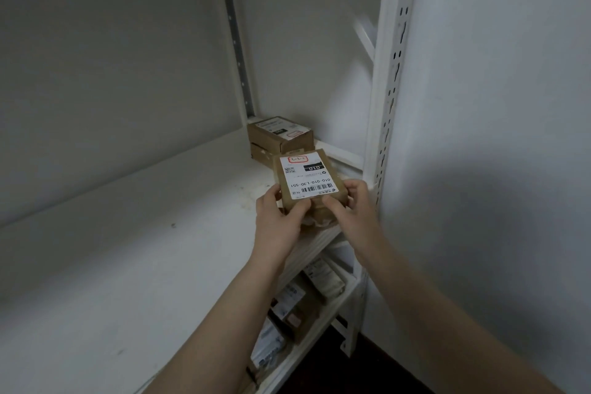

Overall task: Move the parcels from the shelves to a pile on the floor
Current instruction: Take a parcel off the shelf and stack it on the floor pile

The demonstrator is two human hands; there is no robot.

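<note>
Parcel [305, 181], brown with a white label, is at the front right corner of the shelf [144, 233]. It is held from both sides: left grip [279, 217] and right grip [350, 205] curl round its near end, thumbs on top. To lift well, press both thumbs down, draw it straight out past the post [393, 73], and carry it level. Whether it is clear of the shelf I cannot tell. A second box seems to sit beneath it, half hidden by fingers. Stacked parcels [281, 134] wait in the back right corner. More parcels [297, 297] below are blurred. The floor pile is out of view.
</note>
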